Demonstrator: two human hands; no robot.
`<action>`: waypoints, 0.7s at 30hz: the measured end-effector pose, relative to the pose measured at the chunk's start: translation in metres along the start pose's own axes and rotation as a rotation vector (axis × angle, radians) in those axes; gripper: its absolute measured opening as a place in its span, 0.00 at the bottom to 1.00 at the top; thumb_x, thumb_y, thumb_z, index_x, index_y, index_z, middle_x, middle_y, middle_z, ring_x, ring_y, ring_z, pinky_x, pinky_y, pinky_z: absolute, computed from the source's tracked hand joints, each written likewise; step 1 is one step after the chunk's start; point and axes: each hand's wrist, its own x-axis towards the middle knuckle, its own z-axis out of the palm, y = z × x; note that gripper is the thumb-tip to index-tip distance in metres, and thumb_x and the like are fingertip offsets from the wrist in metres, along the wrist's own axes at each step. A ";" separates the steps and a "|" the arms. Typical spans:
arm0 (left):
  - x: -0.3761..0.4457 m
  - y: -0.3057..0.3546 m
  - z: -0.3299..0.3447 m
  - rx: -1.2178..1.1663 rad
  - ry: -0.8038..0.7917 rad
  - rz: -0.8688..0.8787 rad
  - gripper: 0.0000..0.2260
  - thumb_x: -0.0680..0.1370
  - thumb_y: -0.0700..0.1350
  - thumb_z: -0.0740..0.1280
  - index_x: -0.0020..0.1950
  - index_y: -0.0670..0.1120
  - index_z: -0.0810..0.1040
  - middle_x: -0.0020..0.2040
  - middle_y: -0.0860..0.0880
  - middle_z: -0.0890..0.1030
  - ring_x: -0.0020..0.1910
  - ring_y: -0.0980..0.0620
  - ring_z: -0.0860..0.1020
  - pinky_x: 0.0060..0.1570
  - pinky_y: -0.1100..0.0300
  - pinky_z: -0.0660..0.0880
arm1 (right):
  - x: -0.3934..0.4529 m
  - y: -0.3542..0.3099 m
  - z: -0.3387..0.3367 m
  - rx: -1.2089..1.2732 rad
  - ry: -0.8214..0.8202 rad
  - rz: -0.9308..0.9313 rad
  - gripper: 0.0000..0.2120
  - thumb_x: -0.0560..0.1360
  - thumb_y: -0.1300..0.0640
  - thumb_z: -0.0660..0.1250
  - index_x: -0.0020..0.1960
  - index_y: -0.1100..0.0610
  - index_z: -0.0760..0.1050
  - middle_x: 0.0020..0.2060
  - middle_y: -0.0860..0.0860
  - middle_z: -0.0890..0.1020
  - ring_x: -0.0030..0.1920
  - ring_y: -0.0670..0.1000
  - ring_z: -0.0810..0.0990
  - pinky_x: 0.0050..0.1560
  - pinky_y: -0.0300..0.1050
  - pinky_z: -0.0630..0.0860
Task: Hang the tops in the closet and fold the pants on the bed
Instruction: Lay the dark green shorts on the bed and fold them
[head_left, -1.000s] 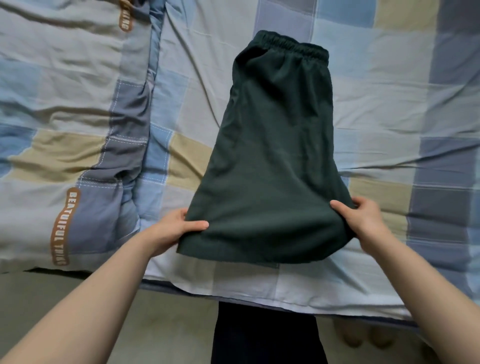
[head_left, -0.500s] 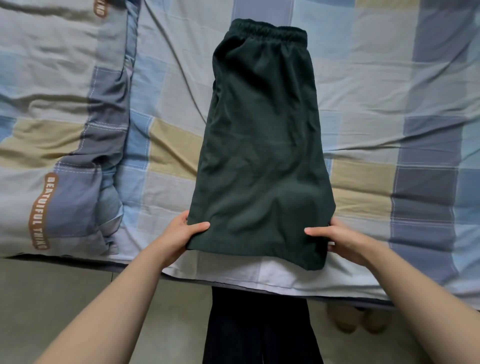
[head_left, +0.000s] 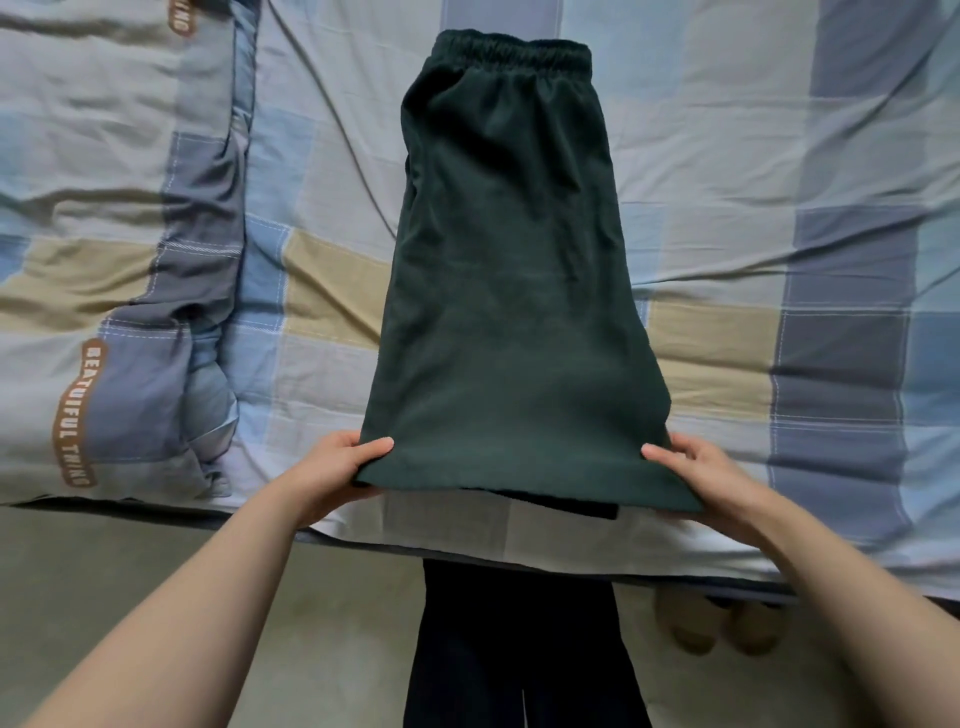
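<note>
Shorts (head_left: 509, 291) hem between both hands (head_left: 337, 467)

Both bare forearms are reaching forward from the lower corners of the view, angling inward toward each other. The left hand (head_left: 337, 467) is holding the near left corner of the dark green shorts (head_left: 511, 291), its thumb lying flat on top of the cloth and its fingers tucked out of sight beneath. The right hand (head_left: 701, 480) is mirroring that grip at the near right corner, thumb pressing on top, fingers curling under the hem. Both wrists are staying fairly straight, palms turning inward, and the two hands are sitting level with one another, well apart.
</note>
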 end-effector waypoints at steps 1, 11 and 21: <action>0.003 -0.002 0.004 0.180 0.117 0.008 0.04 0.78 0.40 0.68 0.45 0.40 0.79 0.45 0.43 0.83 0.39 0.53 0.83 0.35 0.58 0.80 | 0.002 0.006 -0.002 -0.209 0.071 0.032 0.10 0.78 0.55 0.66 0.54 0.60 0.73 0.34 0.55 0.80 0.29 0.51 0.76 0.28 0.40 0.72; 0.000 0.028 0.128 1.229 0.526 0.742 0.22 0.70 0.38 0.65 0.64 0.45 0.71 0.59 0.42 0.70 0.55 0.38 0.71 0.50 0.46 0.72 | 0.042 -0.039 -0.014 -0.228 0.359 -0.070 0.09 0.79 0.60 0.59 0.46 0.61 0.76 0.36 0.56 0.79 0.34 0.54 0.76 0.36 0.43 0.74; 0.031 0.048 0.240 0.748 0.256 0.461 0.14 0.73 0.48 0.71 0.54 0.47 0.69 0.51 0.47 0.79 0.52 0.44 0.77 0.48 0.50 0.75 | 0.039 -0.070 0.009 -0.286 0.016 -0.249 0.19 0.74 0.73 0.57 0.48 0.55 0.80 0.45 0.52 0.82 0.41 0.46 0.78 0.40 0.36 0.77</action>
